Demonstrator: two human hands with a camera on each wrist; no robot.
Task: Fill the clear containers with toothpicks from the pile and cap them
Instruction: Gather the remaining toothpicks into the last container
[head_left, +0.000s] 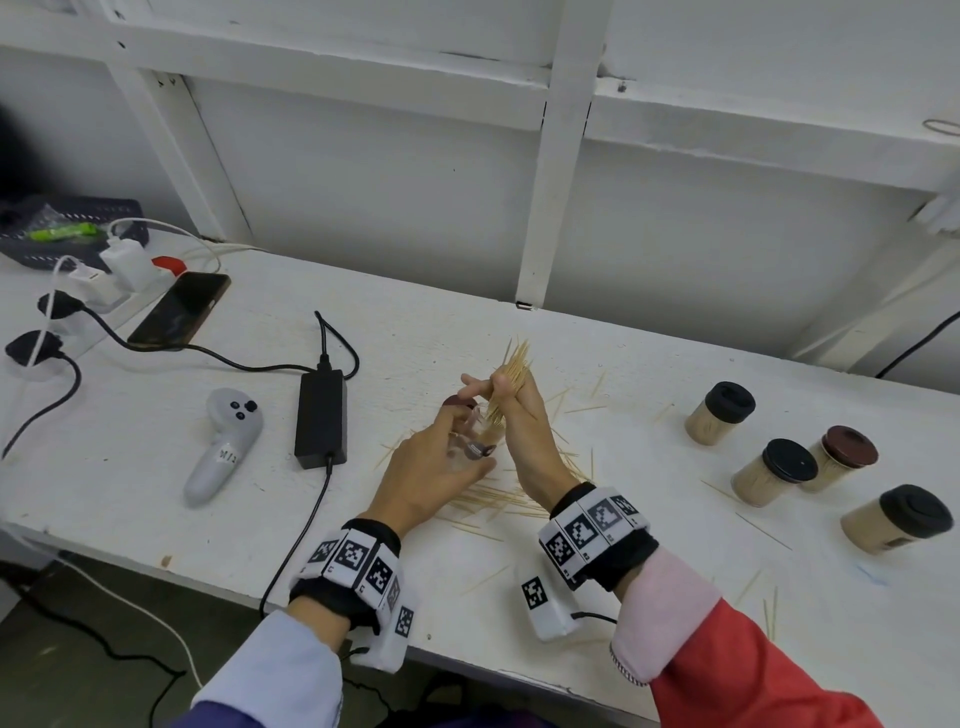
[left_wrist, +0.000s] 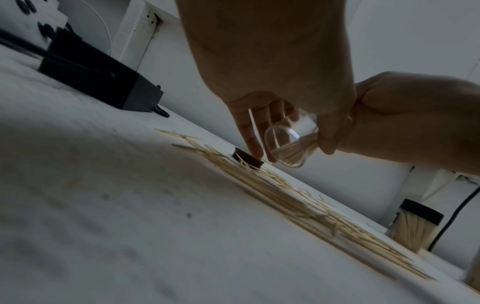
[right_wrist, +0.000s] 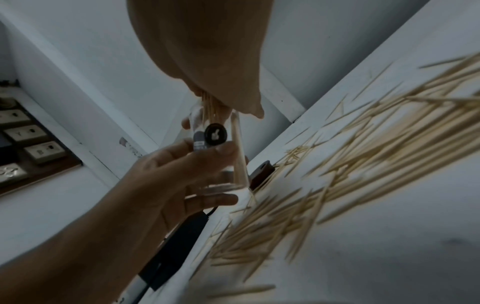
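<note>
Toothpicks (head_left: 506, 387) bunched in right-hand fingers (head_left: 501, 385) enter the left-held container (head_left: 480, 441).

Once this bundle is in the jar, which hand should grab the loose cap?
Probably the left hand. It holds the jar, and its fingers already reach down to the cap on the table. The right hand is farther from it and grips the toothpick bundle.

Head view was bright and evenly lit, edges bowed by the wide lens, wrist views were dim, grainy, motion-blurred.
</note>
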